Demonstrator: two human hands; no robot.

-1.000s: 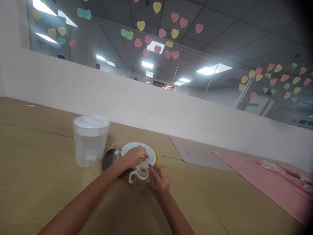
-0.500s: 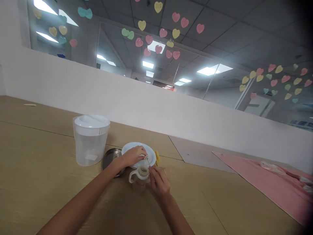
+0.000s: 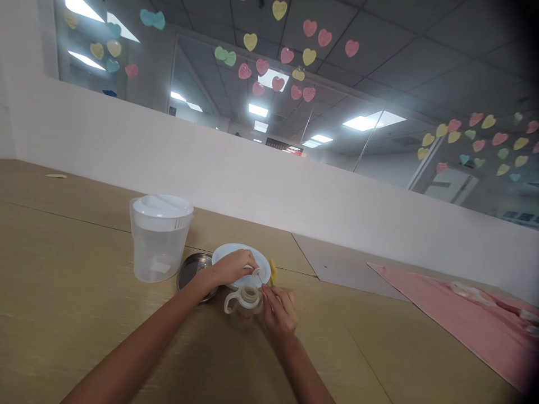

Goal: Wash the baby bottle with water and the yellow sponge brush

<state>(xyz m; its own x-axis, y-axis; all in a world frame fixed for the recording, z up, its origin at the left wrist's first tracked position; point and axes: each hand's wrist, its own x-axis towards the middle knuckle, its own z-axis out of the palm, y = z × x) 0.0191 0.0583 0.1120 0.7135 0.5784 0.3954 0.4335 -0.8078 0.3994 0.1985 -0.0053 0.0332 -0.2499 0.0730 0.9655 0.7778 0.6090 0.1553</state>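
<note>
The desk (image 3: pixel 76 269) carries a lidded plastic pitcher (image 3: pixel 160 241) and a white plate (image 3: pixel 241 257). A clear handled cup (image 3: pixel 245 307) stands at the plate's near rim. The left hand (image 3: pixel 233 268), closed, holds a small white piece (image 3: pixel 256 272). The right hand (image 3: pixel 280 312) pinches a thin metal rod (image 3: pixel 260 278). Hand positions match the earlier frame.

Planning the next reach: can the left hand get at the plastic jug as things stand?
Probably yes. The left hand rests on the white plate, and the jug stands just to its left. Only a low metal disc lies between them, so the hand could likely pass over it.
</note>
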